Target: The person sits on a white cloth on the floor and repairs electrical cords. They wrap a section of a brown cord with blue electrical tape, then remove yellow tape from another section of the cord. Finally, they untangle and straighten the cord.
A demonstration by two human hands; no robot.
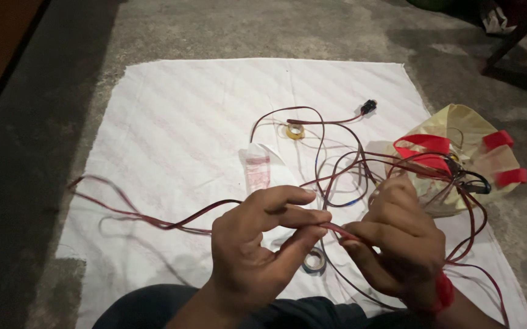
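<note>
My left hand [260, 244] and my right hand [397, 240] both pinch one thin red wire [336, 229] between them, low in the view. That wire runs left from my left hand across the white cloth [184, 122] to a loose end [76, 183]. More red and dark wires [336, 170] loop in a tangle behind my hands. A small roll of tape [314, 261] lies on the cloth just under my left fingers.
A yellowish plastic bag with red strips [458, 149] lies at the right, wires trailing into it. A yellow tape roll [295, 131], a small black connector [368, 107] and a clear packet [257, 167] lie on the cloth. Concrete floor surrounds it; a furniture leg [507, 45] stands far right.
</note>
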